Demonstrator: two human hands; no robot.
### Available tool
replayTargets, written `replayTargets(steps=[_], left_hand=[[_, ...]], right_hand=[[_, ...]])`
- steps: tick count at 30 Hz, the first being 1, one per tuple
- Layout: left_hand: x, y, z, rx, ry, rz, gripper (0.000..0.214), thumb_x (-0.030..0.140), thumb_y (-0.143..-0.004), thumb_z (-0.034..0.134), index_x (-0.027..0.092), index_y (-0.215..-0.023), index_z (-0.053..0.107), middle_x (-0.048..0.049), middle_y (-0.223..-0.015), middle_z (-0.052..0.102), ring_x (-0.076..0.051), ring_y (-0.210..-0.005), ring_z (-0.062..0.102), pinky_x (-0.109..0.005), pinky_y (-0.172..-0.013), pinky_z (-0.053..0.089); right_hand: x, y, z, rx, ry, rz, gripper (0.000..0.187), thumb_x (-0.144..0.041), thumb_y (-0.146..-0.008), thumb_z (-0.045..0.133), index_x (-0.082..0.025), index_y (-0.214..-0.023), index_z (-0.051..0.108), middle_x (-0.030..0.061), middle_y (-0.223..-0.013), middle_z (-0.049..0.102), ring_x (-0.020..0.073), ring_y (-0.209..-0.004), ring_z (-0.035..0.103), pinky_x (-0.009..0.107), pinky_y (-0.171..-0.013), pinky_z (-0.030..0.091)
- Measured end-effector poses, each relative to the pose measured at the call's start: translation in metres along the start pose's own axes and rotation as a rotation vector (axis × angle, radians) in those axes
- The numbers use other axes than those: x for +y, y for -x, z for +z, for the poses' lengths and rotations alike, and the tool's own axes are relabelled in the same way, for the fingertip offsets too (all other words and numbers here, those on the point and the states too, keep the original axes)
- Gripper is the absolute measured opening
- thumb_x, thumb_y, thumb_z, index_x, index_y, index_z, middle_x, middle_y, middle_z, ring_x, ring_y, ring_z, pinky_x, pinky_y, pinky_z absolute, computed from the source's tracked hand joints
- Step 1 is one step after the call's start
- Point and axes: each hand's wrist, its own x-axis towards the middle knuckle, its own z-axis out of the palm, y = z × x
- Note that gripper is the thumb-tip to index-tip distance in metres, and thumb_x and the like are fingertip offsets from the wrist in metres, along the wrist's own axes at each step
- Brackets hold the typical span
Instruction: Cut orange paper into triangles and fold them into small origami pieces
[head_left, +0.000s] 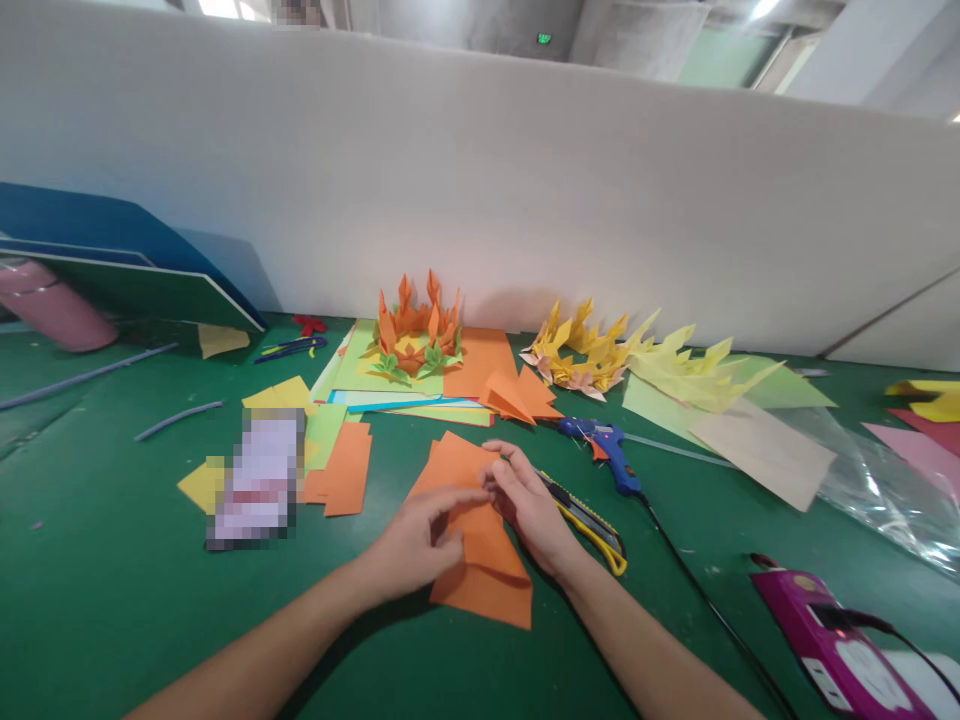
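Several orange paper pieces [491, 570] lie on the green table in front of me, partly overlapping, the near one creased. Over their left side is my left hand [420, 530], its index finger stretched toward my right fingertips and its thumb held apart. My right hand [529, 505] rests at the upper right edge of the paper with its fingers bent inward; what they hold, if anything, is hidden. The fingertips of both hands meet or nearly meet. Just right of my right hand lies a yellow utility knife [589, 525].
A blue glue gun [611, 455] trails a black cord to a magenta power strip [832, 635]. Behind stand an orange paper crown [416, 335] and a yellow one [577, 350]. A blurred phone [259, 475] and orange strips [349, 470] lie left. A white partition [480, 180] closes the back.
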Motion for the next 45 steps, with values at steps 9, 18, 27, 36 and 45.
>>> replayTargets(steps=[9, 18, 27, 36, 45], left_hand=[[-0.017, -0.010, -0.016, 0.301, -0.063, -0.058, 0.037, 0.015, -0.074, 0.049, 0.017, -0.110, 0.057, -0.0078, -0.109, 0.057, -0.007, -0.057, 0.051, -0.024, -0.058, 0.051], [-0.015, -0.005, -0.011, 0.270, -0.234, -0.009, 0.020, 0.016, -0.080, 0.049, 0.018, -0.100, 0.054, -0.0115, -0.128, 0.042, -0.006, -0.054, 0.053, -0.033, -0.066, 0.055], [-0.023, -0.006, -0.007, 0.220, -0.371, 0.100, 0.026, 0.011, -0.083, 0.045, 0.016, -0.106, 0.057, -0.0117, -0.117, 0.062, -0.021, -0.111, 0.058, -0.040, -0.098, 0.047], [-0.022, -0.009, -0.012, 0.136, -0.415, 0.010, 0.040, 0.014, -0.080, 0.047, 0.016, -0.119, 0.055, -0.0109, -0.126, 0.060, -0.023, -0.116, 0.057, -0.041, -0.099, 0.046], [-0.016, -0.011, -0.014, 0.113, -0.410, -0.009, 0.039, 0.014, -0.076, 0.050, 0.016, -0.115, 0.059, -0.0114, -0.125, 0.061, -0.023, -0.112, 0.059, -0.039, -0.096, 0.047]], right_hand=[[0.012, 0.005, 0.004, 0.012, 0.640, -0.480, 0.023, -0.017, -0.081, 0.045, -0.022, -0.099, 0.058, 0.0086, -0.101, 0.062, 0.0212, -0.096, 0.057, 0.037, -0.086, 0.045], [0.013, 0.004, -0.001, -0.055, 1.173, -0.661, 0.037, -0.008, -0.080, 0.040, -0.016, -0.109, 0.063, 0.0128, -0.115, 0.060, 0.0252, -0.097, 0.053, 0.044, -0.087, 0.042], [0.010, 0.004, 0.001, -0.148, 1.172, -0.621, 0.029, -0.002, -0.073, 0.037, -0.017, -0.085, 0.059, 0.0101, -0.111, 0.063, 0.0223, -0.091, 0.052, 0.037, -0.081, 0.042], [0.012, 0.002, 0.000, -0.194, 1.258, -0.564, 0.024, -0.002, -0.067, 0.039, -0.019, -0.079, 0.051, 0.0087, -0.124, 0.059, 0.0228, -0.087, 0.049, 0.038, -0.078, 0.039], [0.006, 0.001, 0.002, -0.199, 1.258, -0.531, 0.025, -0.002, -0.066, 0.042, -0.020, -0.080, 0.051, 0.0064, -0.120, 0.062, 0.0227, -0.087, 0.050, 0.037, -0.077, 0.037]])
